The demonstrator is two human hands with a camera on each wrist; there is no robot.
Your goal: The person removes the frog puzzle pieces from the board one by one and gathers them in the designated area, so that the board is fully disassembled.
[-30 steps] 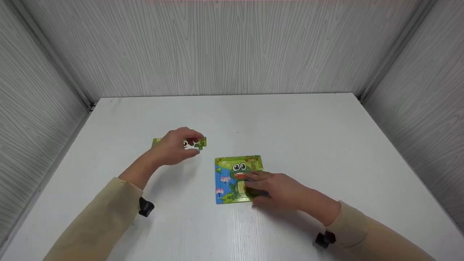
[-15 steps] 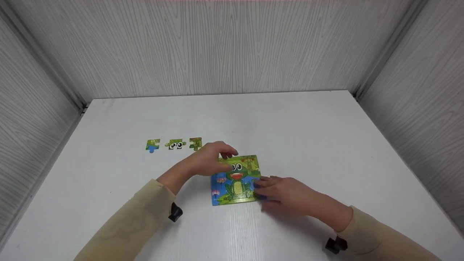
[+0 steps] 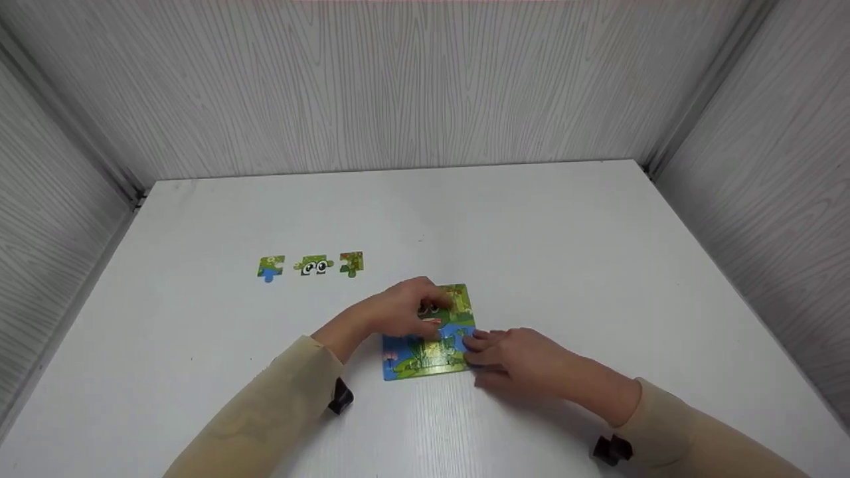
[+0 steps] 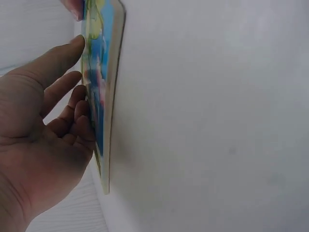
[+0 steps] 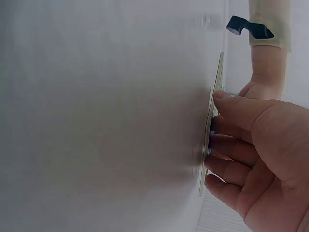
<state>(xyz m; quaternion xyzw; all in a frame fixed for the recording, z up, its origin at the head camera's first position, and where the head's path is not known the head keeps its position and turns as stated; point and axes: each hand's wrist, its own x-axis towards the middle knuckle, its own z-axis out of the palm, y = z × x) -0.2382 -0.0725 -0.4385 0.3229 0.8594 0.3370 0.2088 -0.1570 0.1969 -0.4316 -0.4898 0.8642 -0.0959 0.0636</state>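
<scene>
A square frog jigsaw board [image 3: 431, 355] lies on the table in front of me, its upper left part covered by my left hand [image 3: 402, 309]. The thumb and fingertips of that hand touch the picture; in the left wrist view the hand [image 4: 48, 121] bends over the board [image 4: 107, 96], and no loose piece shows between the fingers. My right hand [image 3: 528, 358] rests its fingers against the board's right edge. The right wrist view has the thumb and fingers of the hand [image 5: 260, 154] along the thin board edge [image 5: 218, 77].
Three loose jigsaw pieces lie in a row at the back left: a green and blue corner piece [image 3: 271, 265], one with frog eyes [image 3: 315, 260] and a green corner piece [image 3: 354, 261]. The white table [image 3: 564, 252] meets grey wood-grain panels [image 3: 412, 93] behind and at both sides.
My left hand has left the row of pieces and come right and nearer, onto the board. My right hand has drawn back from over the picture to the board's right edge.
</scene>
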